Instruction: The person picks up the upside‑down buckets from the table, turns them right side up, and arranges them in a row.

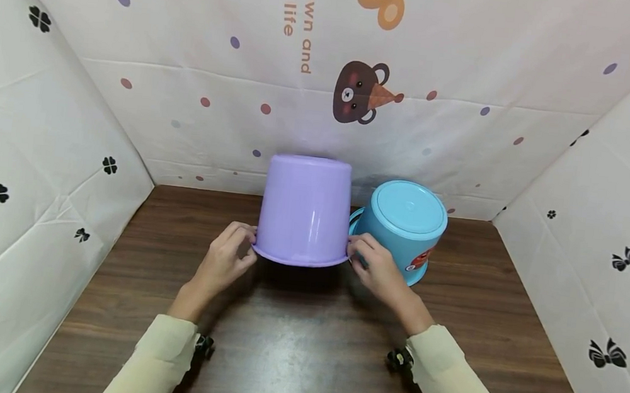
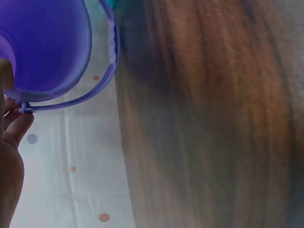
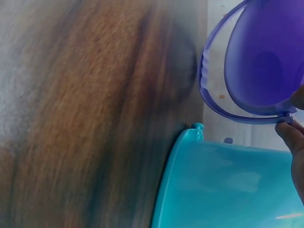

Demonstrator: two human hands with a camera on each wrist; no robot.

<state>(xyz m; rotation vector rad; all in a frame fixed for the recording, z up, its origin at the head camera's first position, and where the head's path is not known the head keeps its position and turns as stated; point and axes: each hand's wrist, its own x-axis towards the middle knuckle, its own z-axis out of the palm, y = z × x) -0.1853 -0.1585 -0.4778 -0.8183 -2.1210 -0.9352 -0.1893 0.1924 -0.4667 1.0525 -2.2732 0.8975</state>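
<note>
A purple bucket (image 1: 304,214) is held upside down in the middle, raised off the table with its rim downward. My left hand (image 1: 226,255) pinches its rim on the left side, and my right hand (image 1: 375,265) pinches the rim on the right. Both wrist views look into the bucket's hollow inside. There its purple handle (image 2: 112,52) hangs below the rim, joined to it near my fingers. Close beside my right hand a blue bucket (image 1: 403,230) stands upside down on the table, with a red label on its side.
The dark wooden table (image 1: 282,358) runs back to a patterned cloth wall (image 1: 213,130) just behind the buckets. White cloth walls with black motifs close in the left (image 1: 37,182) and right (image 1: 587,267) sides.
</note>
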